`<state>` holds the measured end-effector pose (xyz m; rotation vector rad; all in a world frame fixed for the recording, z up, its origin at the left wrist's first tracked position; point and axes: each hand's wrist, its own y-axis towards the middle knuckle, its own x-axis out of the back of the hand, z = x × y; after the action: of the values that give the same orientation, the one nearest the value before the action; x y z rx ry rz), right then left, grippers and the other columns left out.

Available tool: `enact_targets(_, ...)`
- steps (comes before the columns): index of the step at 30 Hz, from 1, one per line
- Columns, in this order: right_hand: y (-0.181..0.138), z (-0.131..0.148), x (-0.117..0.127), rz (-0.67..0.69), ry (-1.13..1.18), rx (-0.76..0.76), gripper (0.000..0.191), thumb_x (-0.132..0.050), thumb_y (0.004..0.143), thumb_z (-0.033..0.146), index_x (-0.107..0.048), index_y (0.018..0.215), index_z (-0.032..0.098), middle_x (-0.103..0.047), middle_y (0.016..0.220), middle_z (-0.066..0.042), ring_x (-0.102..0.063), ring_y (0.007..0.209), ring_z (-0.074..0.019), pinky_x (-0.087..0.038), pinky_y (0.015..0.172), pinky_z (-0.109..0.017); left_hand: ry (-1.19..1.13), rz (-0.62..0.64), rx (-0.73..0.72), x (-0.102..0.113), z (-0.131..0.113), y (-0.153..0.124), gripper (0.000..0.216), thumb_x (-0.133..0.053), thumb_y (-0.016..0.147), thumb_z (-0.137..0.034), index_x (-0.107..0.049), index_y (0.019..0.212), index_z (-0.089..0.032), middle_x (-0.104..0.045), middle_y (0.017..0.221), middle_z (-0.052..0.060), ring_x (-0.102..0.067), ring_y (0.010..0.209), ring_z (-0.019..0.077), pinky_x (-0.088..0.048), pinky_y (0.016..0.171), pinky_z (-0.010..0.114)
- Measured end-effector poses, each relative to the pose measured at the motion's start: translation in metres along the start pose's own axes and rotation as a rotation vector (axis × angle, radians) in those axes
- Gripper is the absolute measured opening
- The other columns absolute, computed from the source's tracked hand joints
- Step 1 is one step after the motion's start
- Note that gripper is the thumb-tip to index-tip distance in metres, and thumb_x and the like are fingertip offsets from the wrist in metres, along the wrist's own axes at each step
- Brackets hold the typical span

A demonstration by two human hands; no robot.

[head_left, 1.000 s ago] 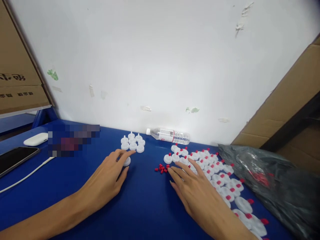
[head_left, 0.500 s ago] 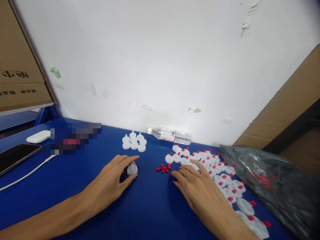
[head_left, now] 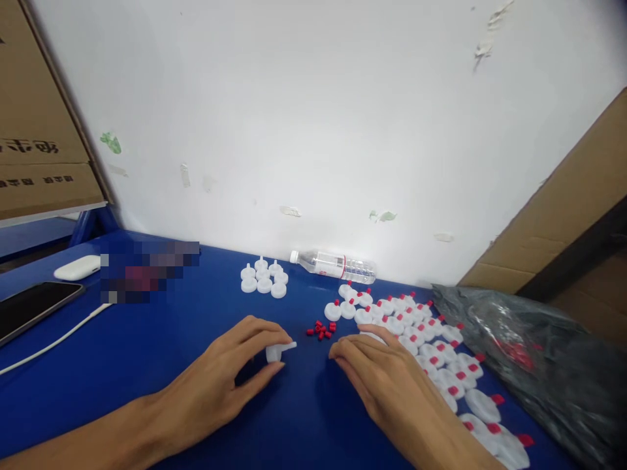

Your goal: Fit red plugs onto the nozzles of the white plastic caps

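My left hand (head_left: 245,359) pinches a white plastic nozzle cap (head_left: 274,353) between thumb and fingers. The cap is tipped on its side, its thin spout pointing right. Across from it, my right hand (head_left: 372,365) has its fingers drawn together in a pinch; the small red cap that showed at its fingertips is now hidden by them. Between the hands and farther back lies a little pile of red caps (head_left: 321,331). White nozzle caps with red tips (head_left: 416,336) spread beside and under my right hand. Several bare white nozzle caps (head_left: 264,286) stand grouped farther back.
A clear plastic bottle (head_left: 333,266) lies along the wall. A dark plastic bag (head_left: 548,372) with red pieces is at the right. On the left of the blue table (head_left: 196,431) are a phone (head_left: 34,310), a white case (head_left: 77,267) and a white cable (head_left: 59,343).
My left hand has moved slightly right and nearer me, turning the white nozzle cap from upright onto its side. My right hand's fingers have closed together, and the red bit at their tips is out of sight.
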<state>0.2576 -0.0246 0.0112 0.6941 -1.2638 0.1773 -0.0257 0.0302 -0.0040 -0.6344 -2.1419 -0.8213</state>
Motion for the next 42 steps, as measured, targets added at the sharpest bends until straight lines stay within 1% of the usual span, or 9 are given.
enact_targets(6, 0.009, 0.021, 0.007, -0.166, 0.023, 0.085, 0.021, -0.046, 0.108, 0.012, -0.055, 0.122, 0.025, -0.072, 0.095, -0.001, -0.069, 0.084, -0.02, -0.051, 0.087, -0.037, -0.025, 0.05, -0.106, -0.004, -0.001, -0.005, 0.04, -0.056, 0.109, -0.022, -0.054, 0.144, -0.04, -0.063, 0.137, -0.001, -0.066, 0.121, 0.0172, -0.054, 0.108, 0.029)
enact_targets(12, 0.01, 0.031, -0.006, -0.232, 0.066, 0.181, 0.012, -0.043, 0.111, 0.017, -0.055, 0.111, 0.021, -0.072, 0.086, 0.001, -0.068, 0.074, -0.0159, -0.05, 0.087, -0.035, -0.07, 0.019, -0.175, -0.005, -0.008, -0.009, 0.04, -0.065, 0.106, -0.032, -0.054, 0.143, -0.039, -0.072, 0.13, -0.003, -0.072, 0.117, 0.0168, -0.056, 0.106, 0.025)
enact_targets(16, 0.009, 0.034, -0.012, -0.239, 0.066, 0.203, 0.014, -0.044, 0.11, 0.013, -0.056, 0.106, 0.021, -0.072, 0.084, 0.002, -0.067, 0.07, -0.014, -0.05, 0.091, -0.036, -0.119, 0.034, -0.212, -0.006, -0.008, -0.009, 0.039, -0.065, 0.106, -0.033, -0.054, 0.144, -0.037, -0.074, 0.129, -0.001, -0.072, 0.116, 0.0171, -0.058, 0.104, 0.025)
enact_targets(20, 0.009, 0.033, -0.014, -0.247, 0.048, 0.218, 0.016, -0.044, 0.109, 0.012, -0.055, 0.102, 0.02, -0.071, 0.081, 0.002, -0.065, 0.066, -0.014, -0.05, 0.085, -0.036, -0.098, 0.051, -0.259, -0.007, -0.01, -0.007, 0.042, -0.06, 0.108, -0.034, -0.053, 0.149, -0.036, -0.073, 0.133, 0.003, -0.072, 0.117, 0.0195, -0.058, 0.105, 0.029)
enact_targets(25, 0.009, 0.033, -0.015, -0.278, 0.047, 0.225, 0.015, -0.046, 0.108, 0.01, -0.056, 0.102, 0.02, -0.072, 0.082, 0.002, -0.066, 0.067, -0.0139, -0.049, 0.084, -0.034, -0.085, 0.085, -0.21, -0.008, -0.011, -0.007, 0.035, -0.055, 0.11, -0.033, -0.059, 0.145, -0.038, -0.071, 0.132, 0.002, -0.071, 0.116, 0.0178, -0.059, 0.103, 0.027)
enact_targets(31, 0.01, 0.035, -0.011, -0.312, 0.122, 0.187, 0.026, -0.04, 0.106, 0.003, -0.054, 0.096, 0.023, -0.071, 0.083, 0.003, -0.065, 0.071, -0.0126, -0.049, 0.075, -0.026, -0.038, -0.057, -0.069, -0.012, -0.004, -0.015, 0.051, -0.068, 0.101, -0.051, -0.054, 0.15, -0.048, -0.076, 0.133, -0.005, -0.076, 0.116, 0.0218, -0.061, 0.102, 0.032)
enact_targets(33, 0.01, 0.036, -0.01, -0.297, 0.149, 0.169, 0.025, -0.04, 0.107, 0.005, -0.054, 0.097, 0.024, -0.071, 0.086, 0.002, -0.065, 0.075, -0.0128, -0.048, 0.072, -0.024, -0.033, -0.07, -0.037, -0.012, -0.005, -0.016, 0.05, -0.069, 0.098, -0.056, -0.06, 0.146, -0.046, -0.079, 0.128, -0.004, -0.078, 0.111, 0.0241, -0.063, 0.099, 0.033)
enact_targets(37, 0.01, 0.039, -0.011, -0.277, 0.216, 0.19, 0.025, -0.034, 0.11, 0.01, -0.051, 0.096, 0.024, -0.065, 0.08, 0.003, -0.06, 0.07, -0.013, -0.046, 0.066, -0.024, -0.06, -0.014, -0.068, -0.011, -0.011, -0.018, 0.043, -0.065, 0.098, -0.063, -0.071, 0.134, -0.041, -0.083, 0.115, -0.003, -0.081, 0.097, 0.0215, -0.064, 0.093, 0.028)
enact_targets(42, 0.011, 0.04, -0.011, -0.285, 0.292, 0.169, 0.028, -0.027, 0.112, 0.014, -0.049, 0.096, 0.025, -0.061, 0.077, 0.004, -0.059, 0.067, -0.0125, -0.046, 0.063, -0.023, 0.046, -0.061, -0.068, -0.018, -0.014, -0.023, 0.045, -0.061, 0.1, -0.063, -0.062, 0.142, -0.048, -0.081, 0.123, -0.006, -0.079, 0.109, 0.025, -0.065, 0.097, 0.036)
